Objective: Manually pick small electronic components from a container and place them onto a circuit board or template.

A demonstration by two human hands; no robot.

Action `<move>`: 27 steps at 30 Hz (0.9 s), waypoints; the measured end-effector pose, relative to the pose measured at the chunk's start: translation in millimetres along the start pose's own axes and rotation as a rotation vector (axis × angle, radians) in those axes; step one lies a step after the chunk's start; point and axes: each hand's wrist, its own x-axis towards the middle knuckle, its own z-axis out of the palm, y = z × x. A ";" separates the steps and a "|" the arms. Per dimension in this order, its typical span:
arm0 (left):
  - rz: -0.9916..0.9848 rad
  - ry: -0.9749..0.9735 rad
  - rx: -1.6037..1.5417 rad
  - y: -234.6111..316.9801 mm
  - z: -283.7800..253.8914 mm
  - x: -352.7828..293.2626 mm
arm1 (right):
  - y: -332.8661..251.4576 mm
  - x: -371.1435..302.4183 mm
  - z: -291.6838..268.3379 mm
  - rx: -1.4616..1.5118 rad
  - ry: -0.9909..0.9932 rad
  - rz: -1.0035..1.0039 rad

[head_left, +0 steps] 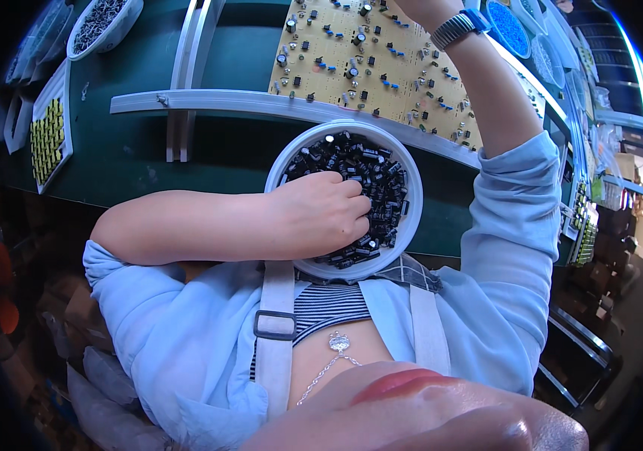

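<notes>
A round white tub [413,199] stands in front of my chest, filled with small black cylindrical capacitors [390,197]. My left hand [326,213] rests over the tub with its fingers curled down among the capacitors. Its fingertips are hidden, so what they pinch cannot be made out. At the top edge, my right hand [420,9] reaches over the far part of a tan circuit board panel [404,79]; its fingers lie outside the picture. Rows of black, blue and silver components stand upright on the panel.
Silver metal rails [223,101] run along the panel's near edge and away from me on the green table [130,143]. Far left are a white bowl [103,30] of metal parts and a tray of yellow-green parts [49,143]. A blue-filled bowl [507,30] sits far right.
</notes>
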 end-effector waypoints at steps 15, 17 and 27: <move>0.000 0.033 -0.166 -1.7 3.1 -3.7 | -14.4 -26.5 -44.3 0.685 0.145 -0.186; -0.027 0.015 -0.204 -4.9 4.1 -3.7 | -58.7 -56.5 -99.4 1.042 0.209 -0.461; 0.043 0.612 -0.135 4.3 -59.4 -4.6 | -68.5 -111.0 -141.9 0.952 0.343 -0.469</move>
